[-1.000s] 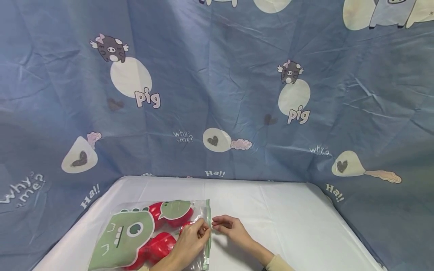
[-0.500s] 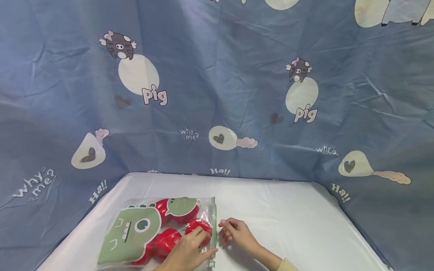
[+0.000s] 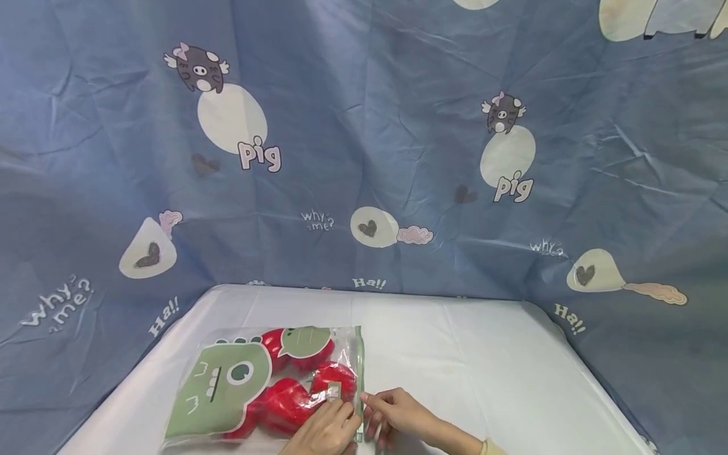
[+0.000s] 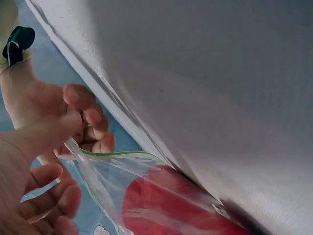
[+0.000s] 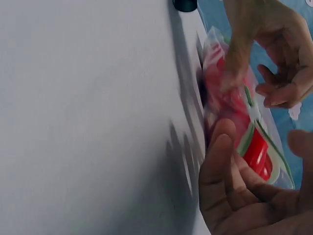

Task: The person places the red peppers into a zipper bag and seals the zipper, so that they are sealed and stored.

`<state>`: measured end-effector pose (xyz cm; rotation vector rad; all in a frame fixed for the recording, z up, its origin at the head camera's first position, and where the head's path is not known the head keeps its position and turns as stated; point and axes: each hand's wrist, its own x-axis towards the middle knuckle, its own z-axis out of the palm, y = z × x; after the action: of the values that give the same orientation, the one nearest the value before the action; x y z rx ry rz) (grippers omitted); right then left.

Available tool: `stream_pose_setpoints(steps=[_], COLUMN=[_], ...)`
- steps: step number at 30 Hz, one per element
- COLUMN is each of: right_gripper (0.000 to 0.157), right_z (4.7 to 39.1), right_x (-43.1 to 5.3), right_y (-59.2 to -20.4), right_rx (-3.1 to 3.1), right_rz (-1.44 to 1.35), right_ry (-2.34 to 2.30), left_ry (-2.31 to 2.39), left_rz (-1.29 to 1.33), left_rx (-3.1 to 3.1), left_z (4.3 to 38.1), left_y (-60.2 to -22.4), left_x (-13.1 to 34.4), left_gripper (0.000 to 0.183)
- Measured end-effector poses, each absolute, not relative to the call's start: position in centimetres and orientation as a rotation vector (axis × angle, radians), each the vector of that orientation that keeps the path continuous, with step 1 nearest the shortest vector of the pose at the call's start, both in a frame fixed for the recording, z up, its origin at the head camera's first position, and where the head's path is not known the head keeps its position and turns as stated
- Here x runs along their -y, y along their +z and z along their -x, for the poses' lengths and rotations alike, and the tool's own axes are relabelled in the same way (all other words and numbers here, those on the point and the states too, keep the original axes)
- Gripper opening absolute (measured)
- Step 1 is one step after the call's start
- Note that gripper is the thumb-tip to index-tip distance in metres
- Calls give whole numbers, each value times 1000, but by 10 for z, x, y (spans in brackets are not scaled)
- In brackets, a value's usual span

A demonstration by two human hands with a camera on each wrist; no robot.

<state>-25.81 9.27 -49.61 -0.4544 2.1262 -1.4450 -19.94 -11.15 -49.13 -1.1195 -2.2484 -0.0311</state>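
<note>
A clear zip bag with a green cartoon monster print lies on the white table, its green zip edge facing right. Inside show several glossy, red, rounded things. My left hand is over the bag's near right corner; in the right wrist view its thumb and loosely bent fingers stand apart on either side of the zip edge, near a whitish clip. My right hand is just right of that edge, thumb tip right at it, fingers loosely bent with nothing seen between them.
The white tablecloth stretches away to the right and behind the bag. A blue curtain printed with pigs hangs behind the table and along its sides. A black band is on the right wrist.
The left hand first pinched at the zip edge, then loosened and slid toward the near corner. The right hand moved nearer too, along the edge. The bag shifted slightly in view as the head turned.
</note>
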Motion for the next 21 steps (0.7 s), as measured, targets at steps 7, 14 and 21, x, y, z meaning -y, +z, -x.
stream_pose_setpoints(steps=[7, 14, 21], right_gripper=[43, 33, 31], right_z=[250, 246, 245], right_x=[-90, -88, -87], right_y=[-501, -500, -508], right_rx=[-2016, -1958, -1956], right_rz=[573, 511, 483], right_ry=[-1439, -1476, -1528], left_ry=[-93, -134, -60], left_rz=[1175, 1234, 1288], left_rx=[2198, 2148, 2036], left_z=[197, 198, 200], left_y=[-491, -492, -498], left_x=[109, 111, 110], left_gripper=[28, 24, 26])
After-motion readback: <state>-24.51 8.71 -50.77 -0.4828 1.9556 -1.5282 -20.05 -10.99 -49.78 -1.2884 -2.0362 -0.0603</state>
